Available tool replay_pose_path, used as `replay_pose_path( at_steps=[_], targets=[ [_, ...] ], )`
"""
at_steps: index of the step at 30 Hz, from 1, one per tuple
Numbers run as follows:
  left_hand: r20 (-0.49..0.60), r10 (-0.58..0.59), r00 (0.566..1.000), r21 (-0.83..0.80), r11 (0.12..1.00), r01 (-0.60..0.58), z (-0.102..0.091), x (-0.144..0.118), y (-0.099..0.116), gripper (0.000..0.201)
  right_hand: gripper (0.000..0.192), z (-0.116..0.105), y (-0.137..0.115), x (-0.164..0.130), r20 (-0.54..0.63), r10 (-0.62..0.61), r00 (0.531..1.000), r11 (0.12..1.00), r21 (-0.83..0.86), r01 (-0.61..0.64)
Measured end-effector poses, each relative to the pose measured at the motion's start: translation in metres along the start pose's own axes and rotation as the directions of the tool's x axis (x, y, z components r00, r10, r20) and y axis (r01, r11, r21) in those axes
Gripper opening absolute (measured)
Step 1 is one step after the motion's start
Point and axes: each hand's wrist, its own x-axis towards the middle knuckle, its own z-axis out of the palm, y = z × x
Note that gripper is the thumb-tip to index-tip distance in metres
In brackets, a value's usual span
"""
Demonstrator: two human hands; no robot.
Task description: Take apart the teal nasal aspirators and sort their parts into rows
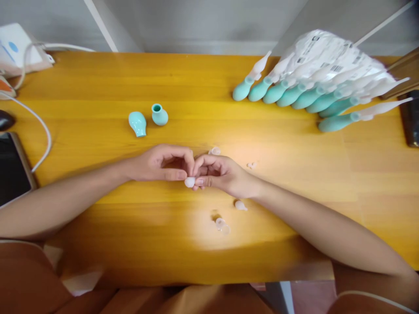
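Note:
My left hand and my right hand meet at the middle of the yellow wooden table. Together their fingertips pinch a small translucent white tip piece. Similar clear small pieces lie close by: one behind the hands, one to the right, one below the right wrist, and a pair nearer me. Two teal rubber bulbs rest left of centre, one lying on its side and one upright with its mouth open.
A row of several finished teal bulbs with white nozzles lies at the back right, under a pile of clear printed bags. A phone, a white cable and a white device sit at the left edge. A dark object lies far right.

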Motion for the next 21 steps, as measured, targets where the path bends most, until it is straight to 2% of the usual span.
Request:
replay_pose_path(
  at_steps=[2,5,8,11,14,16,18,21],
  targets=[
    [-0.043,0.063,0.997,0.063,0.996,-0.06,0.001,-0.003,-0.003,0.03,0.028,0.001,0.001,0.0,-0.022,-0.018,1.0,1.0,-0.006,0.018],
    [-0.074,0.228,0.971,0.342,0.92,-0.19,0.007,-0.005,-0.007,0.045,0.032,0.005,0.004,-0.001,-0.076,-0.047,0.996,0.998,-0.043,0.043],
    [-0.033,0.328,0.944,0.525,0.809,-0.263,0.015,-0.004,-0.006,0.024,0.035,0.012,0.009,-0.002,-0.133,-0.122,0.984,0.984,-0.142,0.103],
    [-0.011,0.38,0.925,0.563,0.767,-0.308,0.018,-0.002,-0.003,0.019,0.031,0.018,0.013,-0.004,-0.171,-0.215,0.961,0.944,-0.287,0.16],
    [-0.023,0.37,0.929,0.561,0.774,-0.294,0.017,-0.002,-0.002,0.017,0.018,0.025,0.013,-0.01,-0.185,-0.259,0.948,0.891,-0.425,0.161],
    [-0.042,0.357,0.933,0.562,0.781,-0.273,0.015,-0.002,-0.003,0.014,0.008,0.032,0.009,-0.017,-0.227,-0.327,0.917,0.807,-0.572,0.146],
    [-0.087,0.315,0.945,0.589,0.781,-0.206,0.013,-0.001,-0.006,0.01,0.014,0.04,0.002,-0.027,-0.254,-0.44,0.861,0.679,-0.722,0.135],
    [-0.177,0.212,0.961,0.671,0.741,-0.04,0.01,0.0,-0.01,0.015,0.023,0.047,-0.015,-0.039,-0.206,-0.577,0.791,0.525,-0.835,0.166]
  ],
)
